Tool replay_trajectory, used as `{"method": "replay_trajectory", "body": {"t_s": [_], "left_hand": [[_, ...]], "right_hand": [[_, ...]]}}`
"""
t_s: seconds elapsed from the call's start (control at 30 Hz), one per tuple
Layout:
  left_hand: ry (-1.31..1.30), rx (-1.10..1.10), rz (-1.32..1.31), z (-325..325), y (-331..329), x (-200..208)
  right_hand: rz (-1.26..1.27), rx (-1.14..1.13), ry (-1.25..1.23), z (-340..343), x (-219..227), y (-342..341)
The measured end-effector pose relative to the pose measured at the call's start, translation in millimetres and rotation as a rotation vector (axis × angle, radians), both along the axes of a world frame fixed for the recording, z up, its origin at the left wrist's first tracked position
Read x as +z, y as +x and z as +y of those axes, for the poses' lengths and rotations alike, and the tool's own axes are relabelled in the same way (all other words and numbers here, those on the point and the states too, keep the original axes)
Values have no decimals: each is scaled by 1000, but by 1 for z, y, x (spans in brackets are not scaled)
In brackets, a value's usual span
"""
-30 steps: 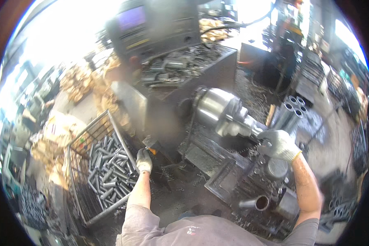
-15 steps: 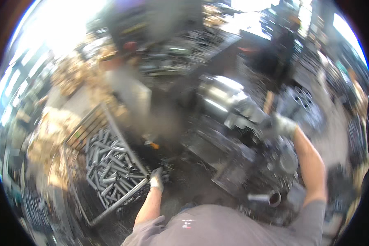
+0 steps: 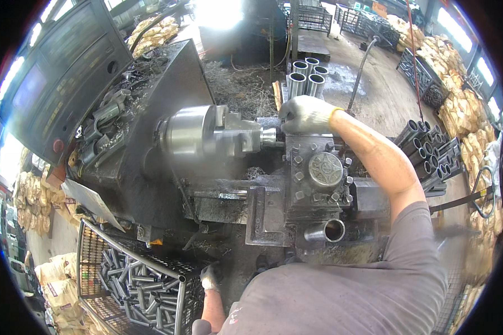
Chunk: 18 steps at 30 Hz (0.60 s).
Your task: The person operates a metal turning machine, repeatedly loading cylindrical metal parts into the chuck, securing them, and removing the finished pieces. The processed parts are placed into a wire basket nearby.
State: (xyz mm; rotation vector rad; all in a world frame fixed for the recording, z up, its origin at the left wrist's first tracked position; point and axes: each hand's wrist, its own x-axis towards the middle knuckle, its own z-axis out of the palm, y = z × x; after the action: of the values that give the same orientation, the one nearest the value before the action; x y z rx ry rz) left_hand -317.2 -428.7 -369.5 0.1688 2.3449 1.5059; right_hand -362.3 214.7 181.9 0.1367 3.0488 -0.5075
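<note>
My right hand (image 3: 308,114), in a pale work glove, is closed at the far side of the lathe's tool post (image 3: 324,169). Whatever its fingers grip is hidden. Just left of it, a short shiny metal piece (image 3: 268,135) sits at the jaws of the lathe chuck (image 3: 191,133); the jaws look blurred. Low down, my left hand (image 3: 209,277), also gloved, hangs beside the right edge of a wire basket (image 3: 181,298) full of small metal tubes (image 3: 142,287). Its fingers do not show clearly. A wider metal tube (image 3: 325,230) lies on the near side of the tool post.
Several upright tubes (image 3: 306,78) stand beyond my right hand. Stacked dark tubes (image 3: 430,151) lie at the right. The large lathe headstock (image 3: 151,106) fills the left middle, with metal scraps on top. Brown sacks (image 3: 458,109) line the far right.
My view has turned to the right, so the chuck and basket sit farther left in the picture. My right hand remains by the tool post, my left beside the basket.
</note>
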Motion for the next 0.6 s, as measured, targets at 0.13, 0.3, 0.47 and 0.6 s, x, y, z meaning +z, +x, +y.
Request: {"method": "replay_trajectory", "body": {"t_s": [0.13, 0.3, 0.47, 0.6], "left_hand": [[125, 117, -72, 39, -4, 16], [297, 383, -382, 104, -3, 113], [-214, 112, 210, 130, 6, 229], [-372, -6, 854, 198, -54, 338]], "right_hand": [[-239, 65, 36, -1, -41, -46], [-263, 47, 62, 4, -123, -88], [-757, 69, -306, 23, -98, -113], [-629, 75, -382, 29, -114, -99]]}}
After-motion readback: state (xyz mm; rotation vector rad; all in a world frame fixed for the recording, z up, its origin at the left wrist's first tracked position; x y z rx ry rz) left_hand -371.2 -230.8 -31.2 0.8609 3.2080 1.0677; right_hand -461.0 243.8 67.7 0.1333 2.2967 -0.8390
